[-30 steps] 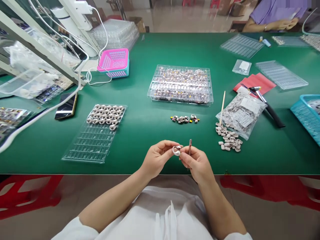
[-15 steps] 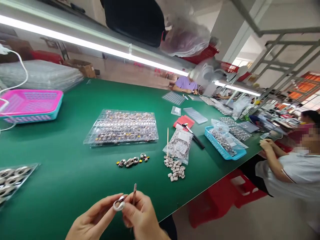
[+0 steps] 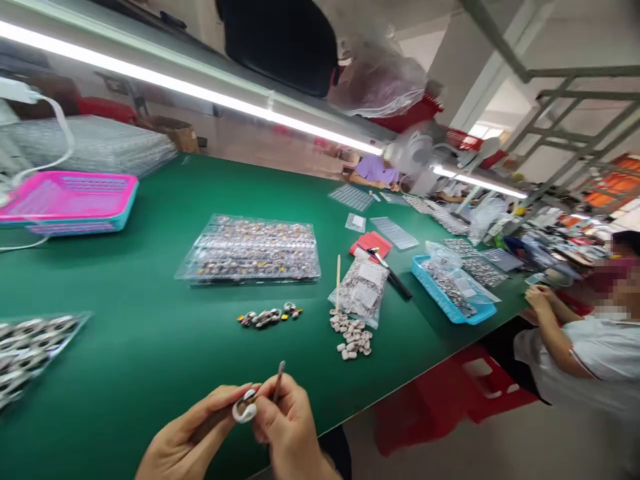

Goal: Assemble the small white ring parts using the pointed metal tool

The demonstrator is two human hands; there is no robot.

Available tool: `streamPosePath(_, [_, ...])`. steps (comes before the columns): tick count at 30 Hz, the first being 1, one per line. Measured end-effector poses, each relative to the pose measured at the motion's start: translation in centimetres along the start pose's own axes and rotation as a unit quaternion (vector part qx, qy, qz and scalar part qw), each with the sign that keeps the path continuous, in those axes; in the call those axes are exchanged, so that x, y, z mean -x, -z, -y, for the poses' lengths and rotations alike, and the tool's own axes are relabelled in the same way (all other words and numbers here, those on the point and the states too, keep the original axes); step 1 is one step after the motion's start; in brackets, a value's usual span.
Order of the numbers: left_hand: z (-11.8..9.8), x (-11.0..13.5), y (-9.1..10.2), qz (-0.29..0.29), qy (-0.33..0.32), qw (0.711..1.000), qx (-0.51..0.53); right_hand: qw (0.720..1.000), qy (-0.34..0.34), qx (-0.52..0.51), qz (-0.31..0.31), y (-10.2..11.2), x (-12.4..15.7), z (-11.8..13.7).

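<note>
Close to the table's near edge, my left hand (image 3: 193, 433) pinches a silver ring (image 3: 245, 412) between thumb and fingertips. My right hand (image 3: 295, 427) has its thumb and forefinger at the ring's right side, and a thin metal tool, apparently tweezers (image 3: 279, 383), stands up between its fingers. A small dark and yellowish part shows at the top of the ring; the fingertips partly hide it. Beyond the hands lies a short row of similar rings (image 3: 267, 317) with small yellow tabs. To their right is a pile of small pale, cup-like pieces (image 3: 351, 339).
A clear tray of rings (image 3: 253, 250) lies mid-table; another ring tray (image 3: 35, 353) is at the left. A bag of pale pieces (image 3: 363, 287), a wooden stick (image 3: 339, 280) and a blue basket (image 3: 440, 293) are at right. A co-worker (image 3: 590, 340) sits at the right edge.
The camera has shifted slightly, moving the scene a little rightward. The ring is tilted differently, showing more of its inner side. The tool leans more to the right. Both hands keep their grip.
</note>
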State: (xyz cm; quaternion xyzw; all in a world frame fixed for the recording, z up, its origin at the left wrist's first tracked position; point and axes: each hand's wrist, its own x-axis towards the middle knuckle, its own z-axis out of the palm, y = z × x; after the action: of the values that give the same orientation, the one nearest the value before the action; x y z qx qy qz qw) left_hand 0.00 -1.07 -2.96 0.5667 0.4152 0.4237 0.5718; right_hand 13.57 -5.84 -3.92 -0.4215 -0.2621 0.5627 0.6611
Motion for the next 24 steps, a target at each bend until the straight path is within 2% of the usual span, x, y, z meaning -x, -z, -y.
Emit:
streamPosePath(4, [-1.8, 0.2, -0.9, 0.033, -0.013, 0.999, 0.03, 1.0, -0.01, 0.024, -0.012, 0.6, 0.9, 0.8])
streamPosePath(8, [-1.7, 0.3, -1.4, 0.041, -0.038, 0.995, 0.082, 0.999, -0.028, 0.025, -0.006, 1.4, 1.1, 1.1])
streamPosePath(11, [-1.7, 0.6, -1.4, 0.037, -0.049, 0.995, 0.078, 0.999, -0.033, 0.018, -0.001, 1.3, 1.2, 1.4])
streamPosePath(18, [-1.9, 0.8, -1.2, 0.048, -0.078, 0.994, 0.066, 0.999, 0.0, 0.038, -0.004, 0.8, 1.6, 1.4])
streamPosePath(24, [-1.9, 1.2, -1.3, 0.07, -0.092, 0.99, 0.083, 0.998, 0.059, 0.031, -0.013, 0.8, 2.2, 0.7])
